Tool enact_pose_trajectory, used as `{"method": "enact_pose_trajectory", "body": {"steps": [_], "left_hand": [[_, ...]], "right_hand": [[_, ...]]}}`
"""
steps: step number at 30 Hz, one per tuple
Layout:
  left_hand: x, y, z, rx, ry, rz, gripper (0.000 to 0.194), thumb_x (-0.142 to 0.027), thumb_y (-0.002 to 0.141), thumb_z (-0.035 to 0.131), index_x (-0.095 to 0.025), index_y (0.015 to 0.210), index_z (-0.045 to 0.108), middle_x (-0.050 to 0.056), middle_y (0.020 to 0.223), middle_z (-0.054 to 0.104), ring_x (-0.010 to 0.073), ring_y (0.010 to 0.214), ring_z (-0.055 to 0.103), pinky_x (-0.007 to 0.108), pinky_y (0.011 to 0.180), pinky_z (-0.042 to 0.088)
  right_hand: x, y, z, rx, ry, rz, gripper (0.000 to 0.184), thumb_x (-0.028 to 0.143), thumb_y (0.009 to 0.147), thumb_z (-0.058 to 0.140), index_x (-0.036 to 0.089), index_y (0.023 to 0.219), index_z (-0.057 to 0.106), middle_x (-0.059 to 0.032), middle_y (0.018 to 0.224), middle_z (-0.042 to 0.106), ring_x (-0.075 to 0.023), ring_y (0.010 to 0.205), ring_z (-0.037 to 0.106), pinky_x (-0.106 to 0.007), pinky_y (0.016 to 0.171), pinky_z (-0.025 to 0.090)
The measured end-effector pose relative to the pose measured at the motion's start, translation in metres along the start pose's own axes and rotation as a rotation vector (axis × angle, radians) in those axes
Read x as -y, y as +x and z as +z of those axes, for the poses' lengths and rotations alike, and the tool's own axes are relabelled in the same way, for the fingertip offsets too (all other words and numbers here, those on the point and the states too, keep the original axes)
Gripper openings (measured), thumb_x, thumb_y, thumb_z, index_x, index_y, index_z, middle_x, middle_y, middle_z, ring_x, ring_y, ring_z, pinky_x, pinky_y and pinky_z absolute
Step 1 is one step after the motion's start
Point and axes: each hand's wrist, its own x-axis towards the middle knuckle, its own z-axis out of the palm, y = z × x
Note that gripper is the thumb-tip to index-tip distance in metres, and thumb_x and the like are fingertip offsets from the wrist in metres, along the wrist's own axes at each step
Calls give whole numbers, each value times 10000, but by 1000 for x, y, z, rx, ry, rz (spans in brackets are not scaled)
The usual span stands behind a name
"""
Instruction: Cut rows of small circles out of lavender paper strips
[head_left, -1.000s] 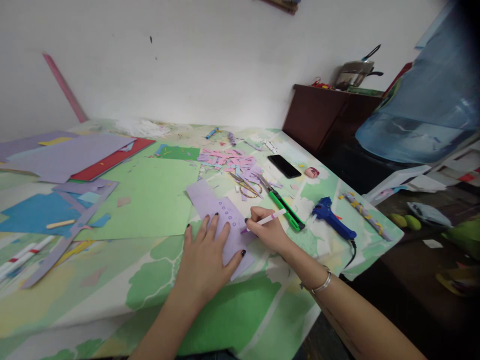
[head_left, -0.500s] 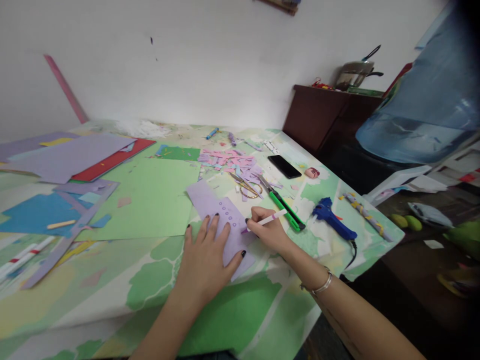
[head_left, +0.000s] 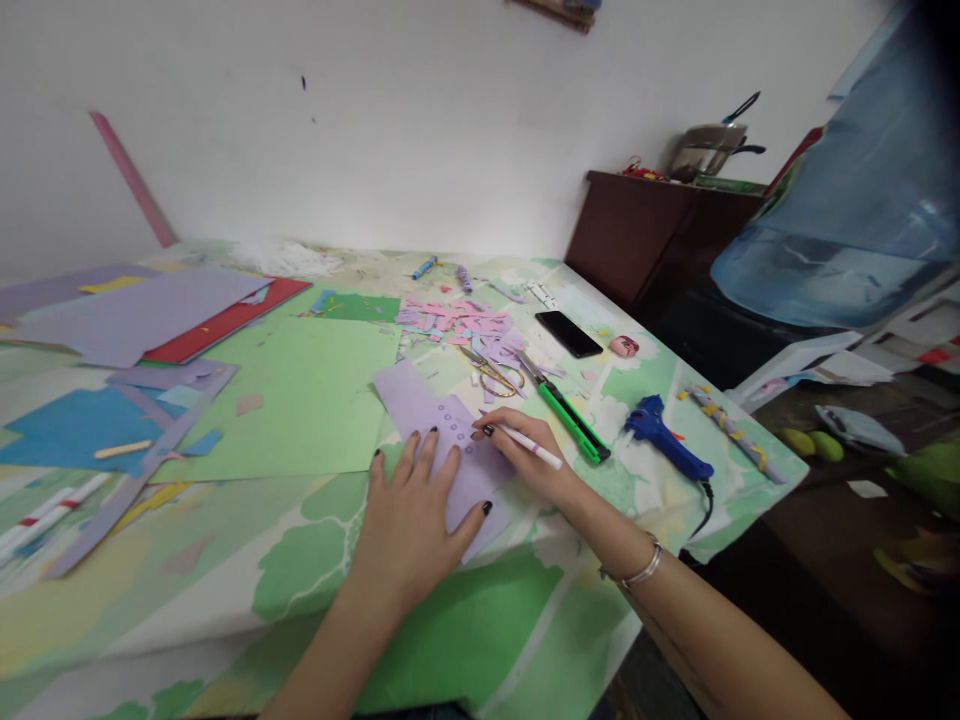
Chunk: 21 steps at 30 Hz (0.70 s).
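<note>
My left hand (head_left: pixel 409 520) lies flat with fingers spread on the near end of a lilac paper strip (head_left: pixel 435 420) marked with a row of small circles. My right hand (head_left: pixel 525 462) is closed around a white pen (head_left: pixel 529 444), its tip touching the strip by the circles. The strip lies on a table (head_left: pixel 315 580) covered with a green and cream patterned cloth.
Gold scissors (head_left: pixel 495 372), a green utility knife (head_left: pixel 568 410), a blue glue gun (head_left: pixel 664 436), a black phone (head_left: pixel 568 332) and pink and lilac paper scraps (head_left: pixel 457 322) lie beyond. Coloured sheets (head_left: pixel 292 390) spread left. A wooden cabinet (head_left: pixel 645 235) and a water jug (head_left: pixel 847 210) stand right.
My right hand has turned and shifted left, so the pen now points up-left across the strip instead of lying along it. My left hand has stayed put.
</note>
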Motion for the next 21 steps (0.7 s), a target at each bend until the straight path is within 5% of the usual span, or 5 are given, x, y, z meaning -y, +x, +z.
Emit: {"method": "enact_pose_trajectory", "body": {"steps": [9,21], "left_hand": [[-1,0,-1,-8,-7,-3,613,-522,881,395,-176,1384,438,170,1493,355,367,1383,286,652,1059,226],[-1,0,-2,-1,-4,-7,605,-528,880,397,-184,1373,452,161,1496,354,363,1384,286,651,1059,226]], "right_hand": [[0,1,-1,123,-156,-118,198,247,935,481,224,1005,665,-33,937,683,-189,872,568,-314,812,401],[1,0,-1,22,12,-28,234,287,903,512,199,1057,665,-71,1010,703,-205,960,638,-344,871,459]]}}
